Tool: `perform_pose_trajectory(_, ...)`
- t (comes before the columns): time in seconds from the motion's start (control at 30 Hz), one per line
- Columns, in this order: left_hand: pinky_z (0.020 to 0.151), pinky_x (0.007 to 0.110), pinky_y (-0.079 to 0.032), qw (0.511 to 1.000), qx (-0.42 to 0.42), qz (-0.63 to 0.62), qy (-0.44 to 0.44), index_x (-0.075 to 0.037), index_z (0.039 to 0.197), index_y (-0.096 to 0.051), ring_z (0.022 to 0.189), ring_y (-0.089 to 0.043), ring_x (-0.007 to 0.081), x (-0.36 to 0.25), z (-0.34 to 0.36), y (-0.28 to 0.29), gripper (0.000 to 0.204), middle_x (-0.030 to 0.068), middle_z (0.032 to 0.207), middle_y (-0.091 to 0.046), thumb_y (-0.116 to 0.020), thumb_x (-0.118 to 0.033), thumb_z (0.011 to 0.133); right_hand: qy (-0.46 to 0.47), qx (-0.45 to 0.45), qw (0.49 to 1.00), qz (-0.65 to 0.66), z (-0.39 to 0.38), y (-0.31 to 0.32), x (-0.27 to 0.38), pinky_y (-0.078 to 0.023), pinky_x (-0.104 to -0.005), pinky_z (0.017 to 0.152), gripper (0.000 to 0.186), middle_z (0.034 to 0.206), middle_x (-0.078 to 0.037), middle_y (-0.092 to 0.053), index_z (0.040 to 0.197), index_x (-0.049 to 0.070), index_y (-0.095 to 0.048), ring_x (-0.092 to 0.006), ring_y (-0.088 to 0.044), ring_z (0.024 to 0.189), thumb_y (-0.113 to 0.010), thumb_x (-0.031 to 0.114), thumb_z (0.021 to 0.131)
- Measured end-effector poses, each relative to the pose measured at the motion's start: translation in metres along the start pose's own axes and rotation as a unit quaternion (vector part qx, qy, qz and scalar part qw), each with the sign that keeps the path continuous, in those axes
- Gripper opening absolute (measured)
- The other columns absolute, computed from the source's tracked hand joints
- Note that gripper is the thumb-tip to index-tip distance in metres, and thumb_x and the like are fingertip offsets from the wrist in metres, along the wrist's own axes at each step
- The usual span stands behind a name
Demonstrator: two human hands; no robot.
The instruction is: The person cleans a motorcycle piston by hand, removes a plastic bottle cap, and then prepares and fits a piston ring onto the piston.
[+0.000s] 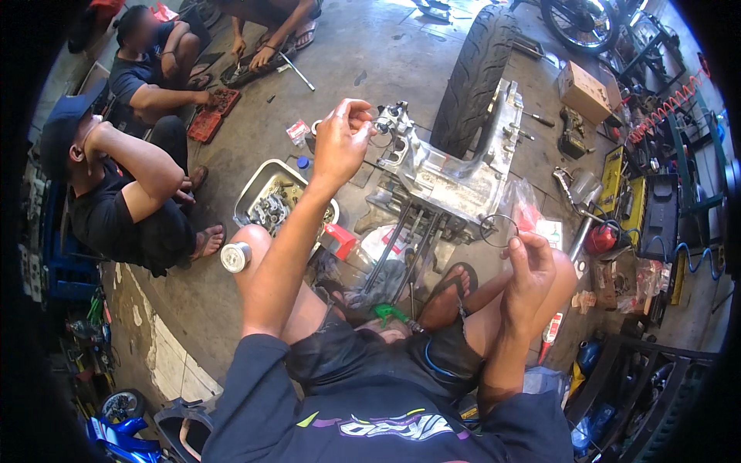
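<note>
My right hand (529, 278) pinches a thin dark metal ring (499, 230), like a piston ring, between thumb and fingers above my right knee. My left hand (345, 143) is raised at the far end of the engine case, its fingers curled together. A thin dark curve shows at its fingertips, too fine to make out. A silvery piston (235, 257) rests on my left knee. Between and beyond my hands stands a bare metal engine case (444, 181), joined to a black tyre (472, 81). Long dark studs (390, 247) stick out of it toward me.
A metal tray (245, 190) of small parts stands left of the engine, by a blue cap (303, 163). A green-handled tool (390, 312) lies between my feet. Right are a cardboard box (584, 91) and a yellow toolbox (614, 181). Several people crouch at left, near a red tray (207, 123).
</note>
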State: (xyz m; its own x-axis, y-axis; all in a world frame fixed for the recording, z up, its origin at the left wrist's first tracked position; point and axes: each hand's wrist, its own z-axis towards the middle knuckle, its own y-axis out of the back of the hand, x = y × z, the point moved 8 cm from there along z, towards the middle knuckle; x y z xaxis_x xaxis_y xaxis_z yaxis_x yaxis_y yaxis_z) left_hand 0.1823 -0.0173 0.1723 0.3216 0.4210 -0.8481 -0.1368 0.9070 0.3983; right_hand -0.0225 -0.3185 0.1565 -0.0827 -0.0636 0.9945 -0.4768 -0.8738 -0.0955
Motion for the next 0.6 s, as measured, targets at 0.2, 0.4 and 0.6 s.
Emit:
perform_pose_trajectory(0.2,0.075,0.029,-0.055,0.994,-0.060,-0.053,0.068,0.002,0.119,-0.058,0.088,-0.070,0.0170,0.020,-0.021,0.003,0.032,0.0125,0.105,-0.068,-0.063,0.003,0.088,-0.004,-0.006,1.000,0.011,0.000,0.000,-0.002,-0.051,-0.0244,0.072,0.013,0.088,-0.002,-0.064,0.100,0.002,-0.064,-0.0094,-0.060,0.079,-0.071,0.003,0.089)
perform_pose_trajectory(0.4,0.082,0.028,-0.054,0.985,-0.094,-0.100,0.104,0.002,0.124,-0.056,0.092,-0.068,0.0176,0.037,-0.040,-0.005,0.036,0.0116,0.111,-0.065,-0.064,0.003,0.089,0.003,0.002,1.000,-0.011,-0.001,-0.004,0.000,-0.052,-0.0247,0.072,0.013,0.087,-0.002,-0.064,0.100,0.002,-0.064,-0.0095,-0.060,0.078,-0.070,0.002,0.089)
perform_pose_trajectory(0.6,0.082,0.029,-0.055,0.927,-0.115,-0.280,0.222,0.002,0.123,-0.055,0.092,-0.064,0.0183,0.058,-0.049,-0.022,0.035,0.0092,0.101,-0.059,-0.062,0.005,0.088,0.013,0.004,1.000,-0.010,0.001,-0.001,-0.006,-0.053,-0.0253,0.073,0.013,0.088,-0.003,-0.065,0.101,0.002,-0.064,-0.0100,-0.061,0.079,-0.070,0.003,0.089)
